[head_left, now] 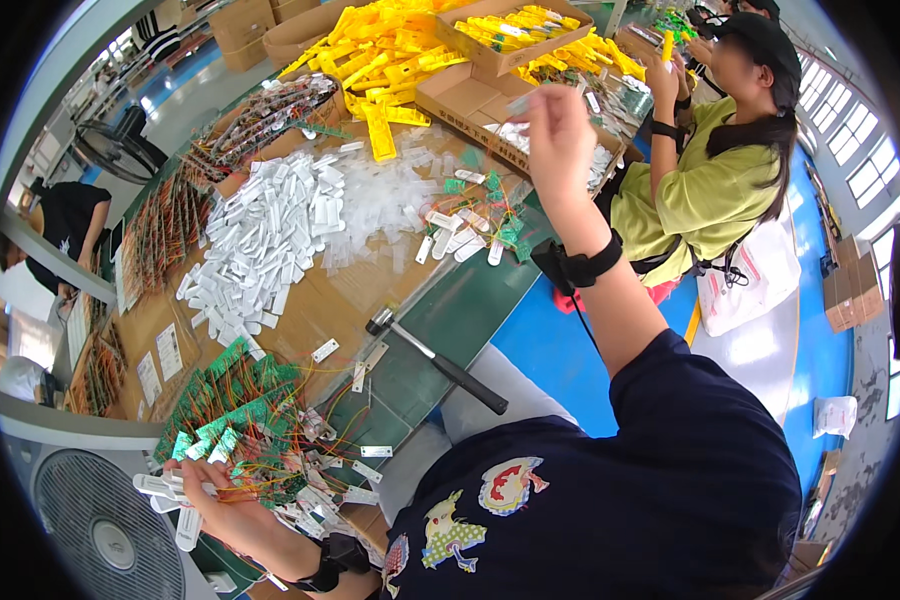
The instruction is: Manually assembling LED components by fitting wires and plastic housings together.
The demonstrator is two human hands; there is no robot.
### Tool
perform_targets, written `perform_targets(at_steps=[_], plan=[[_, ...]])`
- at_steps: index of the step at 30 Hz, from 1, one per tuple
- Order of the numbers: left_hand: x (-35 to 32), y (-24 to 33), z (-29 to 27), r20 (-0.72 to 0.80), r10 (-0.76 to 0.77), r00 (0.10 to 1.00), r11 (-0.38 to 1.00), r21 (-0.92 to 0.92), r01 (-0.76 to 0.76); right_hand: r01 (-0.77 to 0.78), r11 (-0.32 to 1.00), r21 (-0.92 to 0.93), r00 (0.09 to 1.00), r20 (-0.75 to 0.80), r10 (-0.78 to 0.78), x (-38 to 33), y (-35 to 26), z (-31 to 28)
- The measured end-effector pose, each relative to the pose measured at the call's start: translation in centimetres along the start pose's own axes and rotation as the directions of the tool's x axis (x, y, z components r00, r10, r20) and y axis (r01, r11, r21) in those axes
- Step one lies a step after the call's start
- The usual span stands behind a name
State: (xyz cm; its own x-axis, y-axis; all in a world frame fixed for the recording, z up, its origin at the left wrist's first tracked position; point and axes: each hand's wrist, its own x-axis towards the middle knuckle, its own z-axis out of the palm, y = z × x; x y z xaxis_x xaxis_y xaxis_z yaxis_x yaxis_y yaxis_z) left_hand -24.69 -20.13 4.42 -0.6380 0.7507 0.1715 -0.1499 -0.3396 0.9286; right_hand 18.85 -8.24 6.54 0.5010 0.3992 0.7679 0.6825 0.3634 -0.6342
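Observation:
My left hand (228, 512), at the lower left, is closed around several small white plastic pieces (177, 490) that fan out past its fingers. Right beside it lies a tangle of green circuit boards (235, 400) with red and yellow wires. My right hand (560, 140) is raised at the upper middle, over a cardboard tray (460, 95) edge. Its fingers are bent together near a small pale thing (518, 104), too blurred to name. A large heap of white plastic pieces (270, 220) covers the table's middle, next to a pile of clear plastic parts (375, 205).
A hammer (435, 360) lies near the table's front edge. Yellow plastic parts (380, 60) fill boxes at the back. More boards and white pieces (465, 235) lie right of centre. A fan (110, 525) stands lower left. A co-worker (710, 160) in green works at the right.

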Motion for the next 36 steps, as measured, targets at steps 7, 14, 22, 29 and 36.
perform_targets(at_steps=[7,14,22,29,36], plan=[[-0.3,0.1,0.9,-0.037,-0.023,0.999,1.000,0.000,0.023,-0.162,0.982,0.096,0.962,0.237,0.136,-0.1,-2.2,0.5],[0.2,0.5,0.2,0.024,-0.024,0.999,0.995,-0.091,0.026,-0.288,0.929,0.234,0.720,0.692,0.049,-7.4,-10.6,2.5],[0.1,3.8,2.3,0.017,0.129,0.992,0.984,-0.130,-0.125,-0.614,0.701,0.362,0.619,0.772,0.143,-19.9,-12.9,4.1],[0.5,2.7,2.5,0.068,0.114,0.991,0.992,-0.069,-0.109,0.076,0.996,-0.043,0.725,0.689,-0.026,-18.1,-3.7,1.2],[-1.1,0.4,6.0,0.069,-0.026,0.997,0.999,-0.022,0.028,0.351,0.685,-0.638,0.738,0.639,0.216,-12.8,7.1,-0.4]])
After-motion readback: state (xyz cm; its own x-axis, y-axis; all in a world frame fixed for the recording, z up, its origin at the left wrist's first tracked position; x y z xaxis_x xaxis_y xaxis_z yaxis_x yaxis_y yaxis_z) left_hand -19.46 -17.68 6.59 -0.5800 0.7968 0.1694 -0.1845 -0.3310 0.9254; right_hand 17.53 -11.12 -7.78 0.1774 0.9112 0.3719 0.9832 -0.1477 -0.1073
